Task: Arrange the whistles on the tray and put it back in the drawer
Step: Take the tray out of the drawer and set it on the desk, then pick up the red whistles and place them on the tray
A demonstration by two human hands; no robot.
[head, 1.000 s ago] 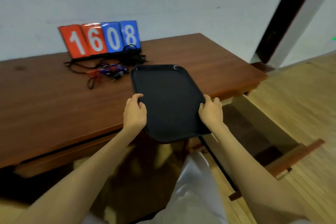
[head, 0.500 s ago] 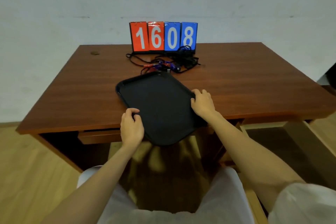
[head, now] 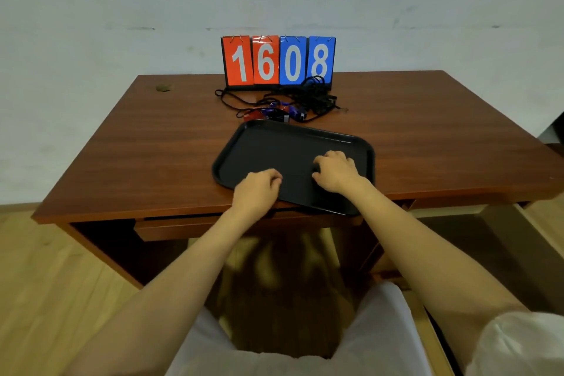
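Resting on the black tray (head: 293, 149), your left hand (head: 256, 189) is curled into a loose fist at the near-left rim. Your right hand (head: 335, 174) sits with its fingers bent, tips on the tray floor near the right rim. Neither hand visibly clamps anything; whether a thumb hooks under the rim cannot be told. The tray lies flat on the wooden desk (head: 152, 146), slightly askew, its near edge projecting past the desk front. The whistles (head: 274, 113) lie in a tangle of black cords just beyond the tray's far rim, off the tray, in front of the score cards (head: 279, 61) reading 1608. The drawer (head: 451, 210) stands open at your right.
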